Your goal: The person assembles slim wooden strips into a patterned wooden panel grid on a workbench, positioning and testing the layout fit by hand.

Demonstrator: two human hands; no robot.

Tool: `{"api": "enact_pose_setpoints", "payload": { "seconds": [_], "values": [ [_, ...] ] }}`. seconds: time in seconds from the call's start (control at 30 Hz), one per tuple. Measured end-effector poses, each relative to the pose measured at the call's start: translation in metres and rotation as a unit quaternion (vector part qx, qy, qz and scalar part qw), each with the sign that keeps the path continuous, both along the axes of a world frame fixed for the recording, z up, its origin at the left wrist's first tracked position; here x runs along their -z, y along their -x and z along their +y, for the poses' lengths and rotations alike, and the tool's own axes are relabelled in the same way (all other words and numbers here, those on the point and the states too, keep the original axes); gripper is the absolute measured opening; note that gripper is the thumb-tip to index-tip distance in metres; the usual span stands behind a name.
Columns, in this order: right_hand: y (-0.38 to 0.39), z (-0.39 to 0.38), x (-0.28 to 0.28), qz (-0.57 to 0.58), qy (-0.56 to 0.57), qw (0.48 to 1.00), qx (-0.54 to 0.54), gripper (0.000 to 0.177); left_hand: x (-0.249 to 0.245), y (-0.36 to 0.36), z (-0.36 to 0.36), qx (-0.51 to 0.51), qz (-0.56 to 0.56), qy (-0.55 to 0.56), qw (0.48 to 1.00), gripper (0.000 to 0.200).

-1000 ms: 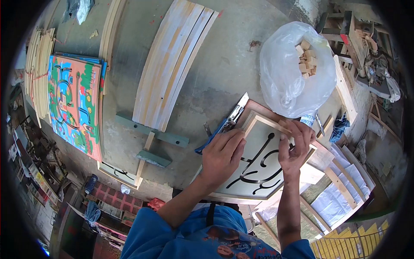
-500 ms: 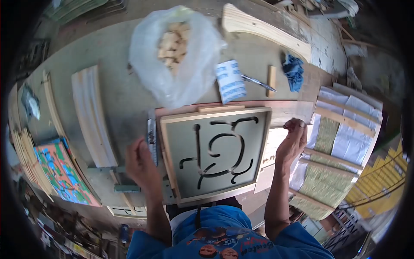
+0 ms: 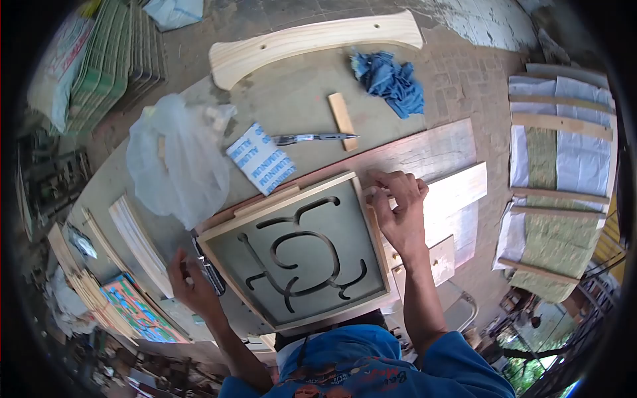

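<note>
two hands: left [image 3: 189, 285] gripped on tool [image 3: 211, 273], right [image 3: 398, 215] pinched on skewed frame's [image 3: 332, 225] far corner

Blue printed shirt — rolled sleeves.

grey panel [image 3: 335, 229] | wood-framed, curved slots cut through | flat on bench, turned askew

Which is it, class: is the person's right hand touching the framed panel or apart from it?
Touching: the head view shows the right hand with fingers on the framed panel at its far right corner.
</note>
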State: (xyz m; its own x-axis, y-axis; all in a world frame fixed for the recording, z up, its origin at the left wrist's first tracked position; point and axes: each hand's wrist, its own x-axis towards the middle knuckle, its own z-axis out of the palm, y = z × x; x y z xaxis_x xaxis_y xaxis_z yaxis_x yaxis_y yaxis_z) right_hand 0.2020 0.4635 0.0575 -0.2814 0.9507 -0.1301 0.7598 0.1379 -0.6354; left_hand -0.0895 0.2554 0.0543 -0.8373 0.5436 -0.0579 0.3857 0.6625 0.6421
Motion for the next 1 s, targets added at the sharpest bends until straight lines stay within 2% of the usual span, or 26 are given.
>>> {"api": "enact_pose_setpoints", "payload": {
  "seconds": [0.03,0.1,0.17,0.27,0.33,0.43,0.57,0.67,0.73,1.0],
  "values": [
    [-0.002,0.001,-0.001,-0.015,-0.005,1.000,-0.011,0.020,-0.006,-0.001,0.007,0.019,0.089,0.005,0.996,0.021],
    [-0.007,-0.003,0.000,-0.024,-0.002,1.000,-0.010,0.020,-0.018,-0.010,0.023,0.050,0.114,-0.011,0.992,0.018],
    [-0.009,-0.010,-0.001,-0.037,-0.042,0.998,-0.009,0.020,-0.032,-0.026,0.049,0.170,0.080,-0.057,0.981,0.016],
    [-0.017,-0.022,0.001,-0.040,-0.035,0.999,-0.007,0.022,-0.047,-0.060,0.103,0.289,-0.040,-0.041,0.956,0.017],
    [-0.019,-0.024,0.005,-0.043,-0.037,0.998,-0.007,0.022,-0.046,-0.075,0.135,0.393,-0.046,0.002,0.919,0.021],
    [-0.022,-0.028,0.011,-0.024,-0.048,0.999,-0.003,0.023,-0.026,-0.097,0.174,0.460,-0.076,-0.017,0.885,0.024],
    [-0.021,-0.032,0.014,-0.003,-0.047,0.999,0.001,0.024,-0.007,-0.107,0.192,0.500,-0.046,0.011,0.865,0.024],
    [-0.018,-0.035,0.014,0.016,-0.045,0.999,0.019,0.023,-0.003,-0.112,0.195,0.504,-0.052,0.032,0.862,0.026],
    [-0.016,-0.036,0.014,0.026,-0.043,0.998,0.030,0.023,-0.002,-0.115,0.194,0.498,-0.098,0.041,0.861,0.028],
    [-0.016,-0.038,0.020,0.034,-0.041,0.998,0.044,0.016,0.003,-0.118,0.188,0.486,-0.098,0.051,0.867,0.027]
  ]
}}
